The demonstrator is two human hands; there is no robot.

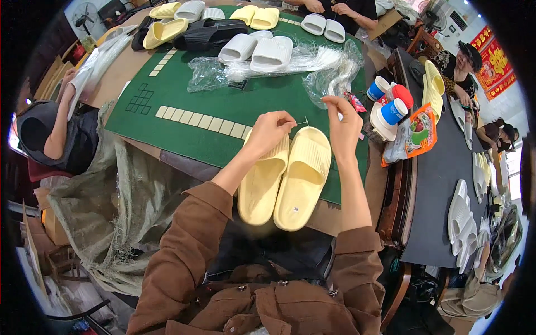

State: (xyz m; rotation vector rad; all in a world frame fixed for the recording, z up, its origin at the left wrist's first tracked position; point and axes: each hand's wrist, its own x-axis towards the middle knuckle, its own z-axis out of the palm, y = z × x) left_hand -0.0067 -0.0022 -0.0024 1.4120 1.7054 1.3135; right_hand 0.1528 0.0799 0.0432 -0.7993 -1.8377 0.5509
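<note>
A pair of pale yellow slide sandals lies side by side at the near edge of the green mat, toes pointing away from me: the left slide (259,190) and the right slide (300,187). My left hand (269,134) is over the left slide's strap, thumb and fingertips pinched on a thin pale strand (301,121) that sticks out to the right above the slides' toes. My right hand (345,127) is raised beyond the right slide, its fingers curled and pressed together; whatever is in them is too fine to make out.
Clear plastic bags with thin white strips (329,60) lie across the green mat (184,139). White slides (271,54), black slides (209,36) and other yellow ones stand behind. Paper cups (393,111) and an orange packet (419,134) are at right. Other people work around the tables.
</note>
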